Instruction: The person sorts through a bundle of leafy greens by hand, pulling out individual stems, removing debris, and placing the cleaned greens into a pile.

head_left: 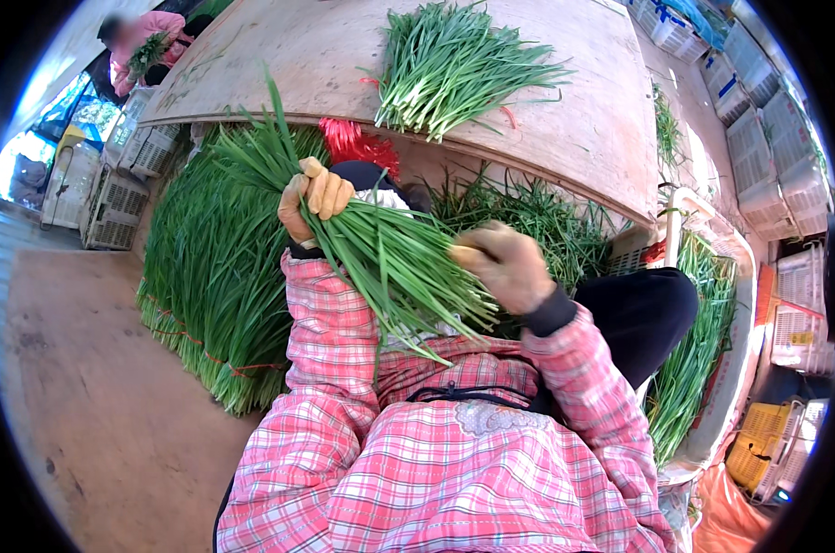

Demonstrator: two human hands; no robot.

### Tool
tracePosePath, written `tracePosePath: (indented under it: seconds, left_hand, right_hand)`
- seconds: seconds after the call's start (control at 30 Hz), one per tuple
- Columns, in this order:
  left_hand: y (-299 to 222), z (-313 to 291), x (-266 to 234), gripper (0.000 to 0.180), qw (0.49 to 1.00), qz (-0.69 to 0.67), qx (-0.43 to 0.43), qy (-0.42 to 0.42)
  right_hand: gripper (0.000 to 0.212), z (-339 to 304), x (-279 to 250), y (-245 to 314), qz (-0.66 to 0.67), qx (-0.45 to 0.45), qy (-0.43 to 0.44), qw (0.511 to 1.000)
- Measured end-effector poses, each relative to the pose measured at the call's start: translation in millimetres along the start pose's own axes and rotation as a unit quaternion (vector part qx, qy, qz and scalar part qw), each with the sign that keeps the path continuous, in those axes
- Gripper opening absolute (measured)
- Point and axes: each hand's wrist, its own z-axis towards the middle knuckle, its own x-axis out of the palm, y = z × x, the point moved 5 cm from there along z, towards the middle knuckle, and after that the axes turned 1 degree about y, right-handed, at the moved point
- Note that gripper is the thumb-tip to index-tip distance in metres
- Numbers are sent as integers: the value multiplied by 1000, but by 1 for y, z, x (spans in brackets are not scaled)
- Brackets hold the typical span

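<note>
**2 hands on 1 chive bunch**

Left hand [314,201] clamped around the chive bunch [380,253] mid-stalk; right hand [508,265] closed on its lower end, bunch held over the lap. Looks light, floppy, bruisable, so grip the bundled stalks, not the tips. Tied piles [205,276] on the left, a loose heap [454,64] on the wooden board [583,120], red ties [355,143], crates [795,184] crowding the right.
</note>
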Motion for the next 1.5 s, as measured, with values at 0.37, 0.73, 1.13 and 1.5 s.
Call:
tracePosePath:
  seconds: [0.37, 0.73, 1.13, 1.5]
  left_hand:
    - [20, 10, 2, 23, 995, 37, -72, -65]
    - [15, 12, 6, 31, 992, -46, -116, 20]
    - [-58, -20, -46, 35, 989, -61, 104, -82]
    - [-39, -9, -21, 25, 989, -22, 137, -58]
  right_hand:
    - [15, 48, 31, 22, 67, -90, -89, 990]
    - [27, 65, 54, 14, 167, 45, 0, 985]
    - [10, -61, -28, -16, -131, -47, -82, 987]
    - [47, -24, 29, -37, 501, 202, 96, 836]
